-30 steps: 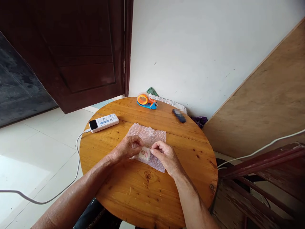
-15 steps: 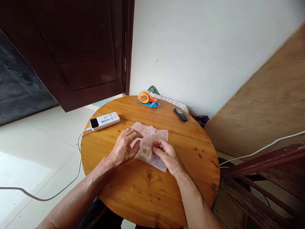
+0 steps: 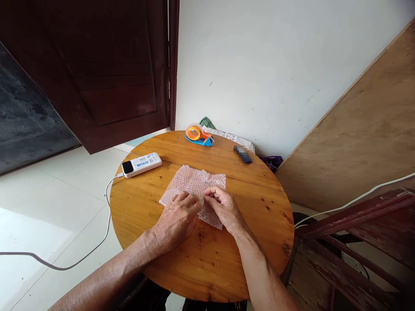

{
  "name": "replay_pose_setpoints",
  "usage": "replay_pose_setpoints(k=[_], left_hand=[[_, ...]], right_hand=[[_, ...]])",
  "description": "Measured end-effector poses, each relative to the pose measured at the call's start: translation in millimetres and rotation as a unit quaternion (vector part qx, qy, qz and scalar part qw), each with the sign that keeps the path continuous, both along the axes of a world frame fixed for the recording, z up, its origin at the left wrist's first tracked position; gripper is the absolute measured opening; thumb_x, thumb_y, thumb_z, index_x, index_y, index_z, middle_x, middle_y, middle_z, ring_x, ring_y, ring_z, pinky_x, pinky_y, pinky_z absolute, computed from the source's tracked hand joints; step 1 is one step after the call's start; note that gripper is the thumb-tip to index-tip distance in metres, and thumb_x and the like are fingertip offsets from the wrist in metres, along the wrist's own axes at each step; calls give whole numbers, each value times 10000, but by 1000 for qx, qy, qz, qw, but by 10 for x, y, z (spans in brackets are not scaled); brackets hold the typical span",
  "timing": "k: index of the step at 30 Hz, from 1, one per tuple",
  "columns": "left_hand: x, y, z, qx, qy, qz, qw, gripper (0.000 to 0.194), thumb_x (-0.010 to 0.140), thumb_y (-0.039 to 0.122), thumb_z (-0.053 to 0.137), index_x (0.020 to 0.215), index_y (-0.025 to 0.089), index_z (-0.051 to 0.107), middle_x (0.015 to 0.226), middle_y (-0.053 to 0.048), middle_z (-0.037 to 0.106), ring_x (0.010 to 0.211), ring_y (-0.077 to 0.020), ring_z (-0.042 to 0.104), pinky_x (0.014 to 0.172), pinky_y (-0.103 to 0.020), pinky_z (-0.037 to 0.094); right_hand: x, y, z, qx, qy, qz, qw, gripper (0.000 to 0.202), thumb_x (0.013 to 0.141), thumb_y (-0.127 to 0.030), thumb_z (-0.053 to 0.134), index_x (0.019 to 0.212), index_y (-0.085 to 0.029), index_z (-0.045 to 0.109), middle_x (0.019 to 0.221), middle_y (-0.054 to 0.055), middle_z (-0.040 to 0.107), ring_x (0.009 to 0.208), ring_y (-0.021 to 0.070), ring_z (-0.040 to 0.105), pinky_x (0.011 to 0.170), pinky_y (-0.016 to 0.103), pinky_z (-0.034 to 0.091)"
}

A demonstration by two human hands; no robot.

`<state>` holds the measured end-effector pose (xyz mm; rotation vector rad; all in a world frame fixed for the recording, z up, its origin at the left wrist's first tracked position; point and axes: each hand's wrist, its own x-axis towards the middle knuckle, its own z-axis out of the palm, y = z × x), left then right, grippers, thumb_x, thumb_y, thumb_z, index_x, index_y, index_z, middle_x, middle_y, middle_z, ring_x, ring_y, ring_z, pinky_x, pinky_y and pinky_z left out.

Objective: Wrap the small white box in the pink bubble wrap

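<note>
A sheet of pink bubble wrap lies in the middle of the round wooden table. On its near part is a small pale square packet, now mostly covered; red print showed on it earlier. My right hand pinches the packet's right edge between thumb and forefinger. Over its left side, my left hand is closed, with bent fingers together and fingertips at the packet. The left thumb is hidden.
A tape dispenser in orange and blue stands at the table's back edge. To the right of it lies a blurred dark object. A white device with a cable sits at the left. Behind the table is a white wall.
My left hand has come down and to the right, from raised with fingers apart to closed over the packet. My right hand keeps its pinch. The view has shifted slightly.
</note>
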<state>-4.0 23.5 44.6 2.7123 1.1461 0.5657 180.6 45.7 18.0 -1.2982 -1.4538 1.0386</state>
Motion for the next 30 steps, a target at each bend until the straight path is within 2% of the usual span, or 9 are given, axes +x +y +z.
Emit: replay_pose_setpoints(k=[5,8,12,15,21,23,25,28,30], left_hand=[[23,20,8,4,2,9,1000,164,897,136,531,1014,173,640,1097,-82,657,1002,-264,536,889,-442,479],[43,48,-3,-3,-10,1,1000,131,890,128,533,949,168,643,1060,-85,656,982,-252,534,882,-419,481],[36,91,-52,-14,-50,-7,999,115,867,121,555,924,165,644,1043,-82,658,976,-244,534,892,-408,482],[0,116,-85,-25,-90,-17,995,134,818,122,610,937,165,655,1068,-79,663,1002,-251,539,907,-411,480],[-170,139,-89,-72,-200,-55,976,212,831,154,611,1011,232,691,1135,-39,675,1050,-210,587,952,-373,482],[-275,152,-104,-66,-234,2,970,182,857,199,590,1005,226,694,1137,-53,674,1047,-205,614,957,-377,487],[-390,174,-131,-56,-228,101,967,204,852,236,591,1031,206,684,1121,-80,673,1045,-227,629,947,-396,494],[-522,218,-152,-99,-135,230,959,342,840,294,591,1160,186,638,1104,-106,672,956,-242,664,851,-377,522],[-555,252,-131,-131,-67,279,949,387,847,341,574,1196,178,616,1095,-115,675,920,-250,678,794,-353,519]], right_hand=[[47,22,-4,78,-88,-39,992,129,824,-324,580,814,-206,631,741,6,645,666,150,585,643,270,471],[52,-22,82,158,-128,-62,977,100,856,-266,545,849,-212,629,803,23,666,719,161,615,651,272,480],[-21,-136,292,266,-220,13,938,154,875,-142,497,892,-225,626,908,35,684,877,188,627,797,319,477],[-93,-198,395,251,-286,78,921,221,844,-55,472,898,-227,597,864,14,685,836,184,623,784,325,461],[-162,-236,362,232,-339,72,909,221,825,-28,498,912,-215,580,870,24,693,823,194,622,780,342,454],[-180,-253,367,226,-365,87,899,202,835,-52,537,943,-211,598,921,38,698,874,208,616,812,362,452],[-207,-273,400,218,-397,109,885,204,844,-81,575,997,-209,618,985,51,693,936,224,605,849,383,448],[-265,-296,475,209,-454,135,856,253,861,-138,618,1101,-220,631,1055,62,673,1000,243,586,886,408,437],[-312,-297,516,209,-493,138,833,267,859,-167,643,1118,-233,637,1042,64,662,995,247,576,870,406,430]])
